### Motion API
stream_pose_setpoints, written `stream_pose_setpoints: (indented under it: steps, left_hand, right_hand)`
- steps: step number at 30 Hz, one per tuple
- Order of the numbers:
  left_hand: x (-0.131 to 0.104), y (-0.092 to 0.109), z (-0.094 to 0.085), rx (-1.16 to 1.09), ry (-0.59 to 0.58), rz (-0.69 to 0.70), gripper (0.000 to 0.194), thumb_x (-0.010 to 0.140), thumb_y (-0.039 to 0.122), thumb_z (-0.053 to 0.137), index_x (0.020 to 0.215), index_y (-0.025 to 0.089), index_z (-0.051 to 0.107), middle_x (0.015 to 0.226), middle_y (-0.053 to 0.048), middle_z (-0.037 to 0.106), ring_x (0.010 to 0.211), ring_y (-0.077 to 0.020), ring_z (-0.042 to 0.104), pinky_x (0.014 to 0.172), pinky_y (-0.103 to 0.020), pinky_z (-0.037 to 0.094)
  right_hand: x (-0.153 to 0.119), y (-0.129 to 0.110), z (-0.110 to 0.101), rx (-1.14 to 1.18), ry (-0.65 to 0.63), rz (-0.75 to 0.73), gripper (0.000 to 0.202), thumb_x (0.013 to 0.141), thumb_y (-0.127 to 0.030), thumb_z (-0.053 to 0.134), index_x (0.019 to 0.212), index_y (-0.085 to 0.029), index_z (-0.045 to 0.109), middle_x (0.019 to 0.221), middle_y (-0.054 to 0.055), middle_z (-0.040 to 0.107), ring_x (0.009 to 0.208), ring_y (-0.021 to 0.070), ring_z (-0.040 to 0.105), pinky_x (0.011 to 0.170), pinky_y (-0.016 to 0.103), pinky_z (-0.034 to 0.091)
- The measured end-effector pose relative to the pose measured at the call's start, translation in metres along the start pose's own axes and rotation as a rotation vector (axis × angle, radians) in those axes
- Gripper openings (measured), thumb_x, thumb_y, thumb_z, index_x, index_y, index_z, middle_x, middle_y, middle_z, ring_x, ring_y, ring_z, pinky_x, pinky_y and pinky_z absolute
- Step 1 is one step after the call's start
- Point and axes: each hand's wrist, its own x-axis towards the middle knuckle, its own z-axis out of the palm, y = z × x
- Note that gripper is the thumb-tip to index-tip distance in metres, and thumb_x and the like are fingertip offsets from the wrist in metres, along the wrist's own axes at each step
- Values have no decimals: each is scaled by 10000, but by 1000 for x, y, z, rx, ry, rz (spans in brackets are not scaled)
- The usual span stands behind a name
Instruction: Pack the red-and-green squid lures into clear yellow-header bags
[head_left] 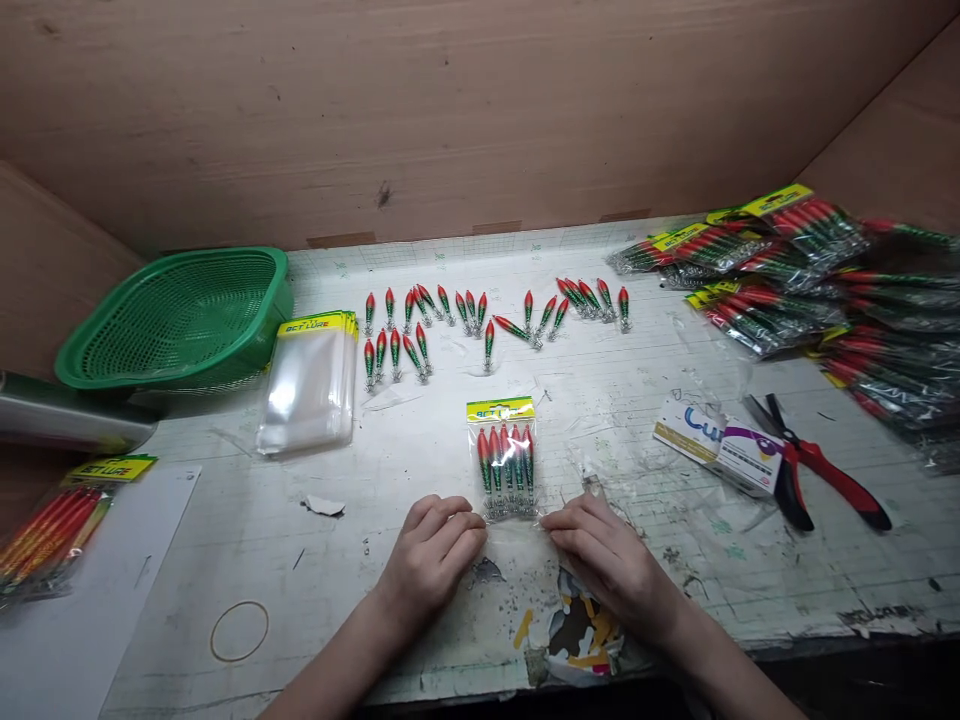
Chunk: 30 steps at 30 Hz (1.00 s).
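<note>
A clear plastic bag of fishing lures (507, 460), with a yellow header, lies flat at the middle of the table. It holds several red-and-green lures side by side, hooks toward me. At its lower left corner my left hand (437, 550) is closed, fingers curled and tips on the bag's edge. My right hand (611, 560) pinches the lower right corner, its thumb mostly hidden. Beyond the bag, loose squid-jig lures (489, 345) are spread in uneven rows. Left of them sits a stack of clear header bags (306, 385).
A green plastic basket (176, 320) stands at the back left, near packed red lures (56, 530). Filled lure bags (780, 290) are heaped at the right. Red-handled pliers (817, 465) lie beside a small box (716, 445). A rubber band (239, 631) rests at front left.
</note>
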Motion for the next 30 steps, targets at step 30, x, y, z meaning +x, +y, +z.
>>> stream_pose_setpoints:
  steps: [30]
  left_hand:
    - [51,15,9,48,-327,-1018,136,806,146,451,683,191,488,748,-46,571,643,-180,560,568,-278,373]
  right_hand:
    - [37,-4,39,-190,278,778,45,784,-170,430,755,-201,444,769,42,500,725,194,473,638,297,358]
